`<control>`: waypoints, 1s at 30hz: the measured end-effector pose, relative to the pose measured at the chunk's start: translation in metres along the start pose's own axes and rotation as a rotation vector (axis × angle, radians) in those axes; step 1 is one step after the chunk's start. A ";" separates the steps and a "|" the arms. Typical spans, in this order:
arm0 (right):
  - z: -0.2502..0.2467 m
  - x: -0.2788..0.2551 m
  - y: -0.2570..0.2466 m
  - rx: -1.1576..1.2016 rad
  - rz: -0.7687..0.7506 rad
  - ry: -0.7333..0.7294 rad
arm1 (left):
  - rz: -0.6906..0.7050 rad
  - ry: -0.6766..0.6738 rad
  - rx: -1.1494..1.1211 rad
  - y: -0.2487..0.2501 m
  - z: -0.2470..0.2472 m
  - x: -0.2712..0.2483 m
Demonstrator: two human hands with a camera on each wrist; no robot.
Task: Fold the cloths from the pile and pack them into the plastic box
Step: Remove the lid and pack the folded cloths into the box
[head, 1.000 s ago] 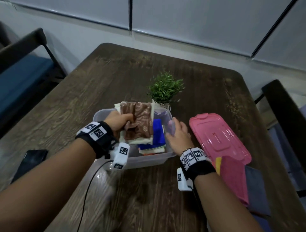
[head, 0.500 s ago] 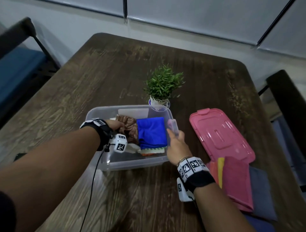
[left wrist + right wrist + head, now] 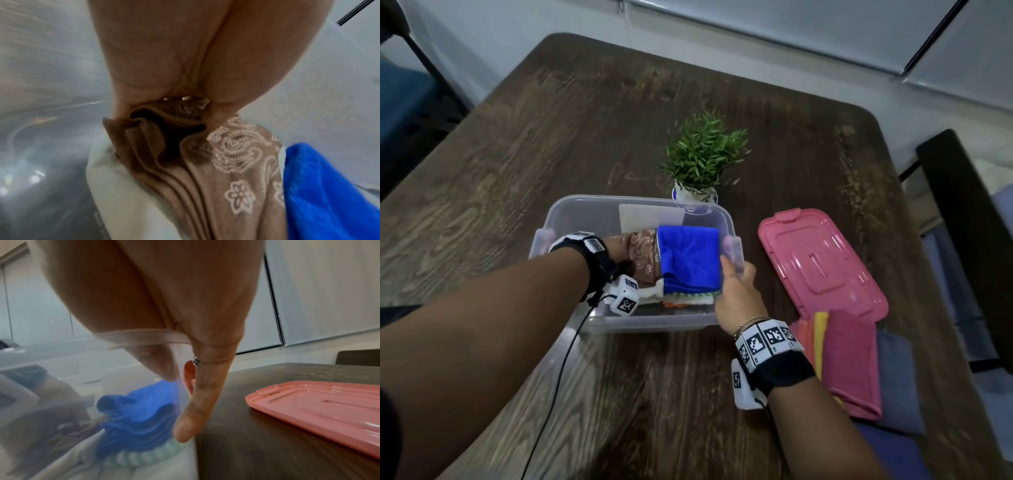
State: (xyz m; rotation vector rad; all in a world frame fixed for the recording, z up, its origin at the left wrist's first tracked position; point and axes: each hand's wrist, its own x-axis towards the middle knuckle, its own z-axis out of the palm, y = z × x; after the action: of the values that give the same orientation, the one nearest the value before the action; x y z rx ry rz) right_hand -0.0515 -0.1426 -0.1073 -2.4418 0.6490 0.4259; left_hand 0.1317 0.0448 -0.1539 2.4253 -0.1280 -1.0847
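A clear plastic box (image 3: 571, 212) sits in the middle of the table. Inside it lie a folded blue cloth (image 3: 688, 257) on other folded cloths, and to its left a brown paisley cloth (image 3: 642, 253) on a white one (image 3: 115, 186). My left hand (image 3: 618, 248) is down in the box and grips the brown cloth (image 3: 226, 162) at its bunched folds. My right hand (image 3: 736, 291) holds the box's right wall, thumb inside and a finger (image 3: 197, 402) outside. The pile of pink, yellow and grey cloths (image 3: 852, 359) lies at the right.
The pink lid (image 3: 822, 260) lies flat to the right of the box, partly over the pile. A small potted plant (image 3: 702, 154) stands just behind the box. A dark chair (image 3: 969, 222) is at the table's right edge.
My left hand has lowered the brown cloth from above the box down into it, to the left of the blue cloth. The right hand has stayed on the box's right wall.
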 end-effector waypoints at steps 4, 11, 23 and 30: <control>-0.009 -0.001 0.008 0.013 0.067 0.037 | -0.048 0.068 -0.148 0.012 -0.006 -0.008; -0.019 -0.016 0.021 0.142 0.032 0.036 | 0.018 0.225 -0.229 0.063 -0.012 -0.050; -0.061 -0.094 0.131 0.265 0.062 0.612 | 0.590 0.023 -0.401 0.158 0.081 -0.170; -0.065 -0.109 0.196 -0.008 0.137 0.552 | 0.510 -0.254 -0.291 0.170 0.189 -0.167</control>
State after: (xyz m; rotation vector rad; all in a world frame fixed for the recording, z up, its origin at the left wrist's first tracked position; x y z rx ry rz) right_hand -0.2367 -0.2847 -0.0967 -2.5373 1.0425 -0.2126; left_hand -0.1010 -0.1329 -0.0703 1.8463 -0.5926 -1.0732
